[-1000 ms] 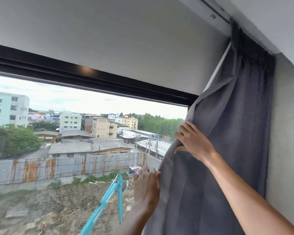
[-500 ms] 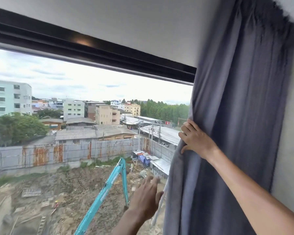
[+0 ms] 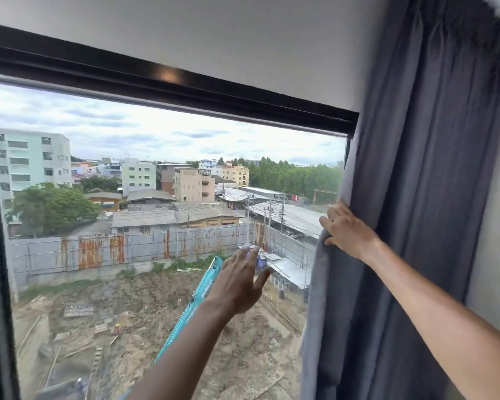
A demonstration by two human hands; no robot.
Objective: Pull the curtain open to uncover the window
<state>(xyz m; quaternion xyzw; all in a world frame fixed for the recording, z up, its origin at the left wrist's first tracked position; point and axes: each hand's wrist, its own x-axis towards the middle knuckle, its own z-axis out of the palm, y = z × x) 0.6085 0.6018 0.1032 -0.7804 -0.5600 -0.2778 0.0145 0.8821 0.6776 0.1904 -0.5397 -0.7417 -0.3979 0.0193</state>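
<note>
- Right hand at 3 o'clock, fingers curled and clamped on the leading edge of the grey curtain.
- Left hand at centre, slightly blurred, fingers spread apart and holding nothing, raised before the glass, clear of the cloth.
- Curtain bunched in folds at 3 o'clock, hanging from 1 o'clock down to 5 o'clock, beside the wall.
- Window uncovered from 9 o'clock almost to the right side of its black frame; far edge possibly behind cloth.
- Outside: teal excavator arm at 6 o'clock, rusty fence at 9 o'clock.
</note>
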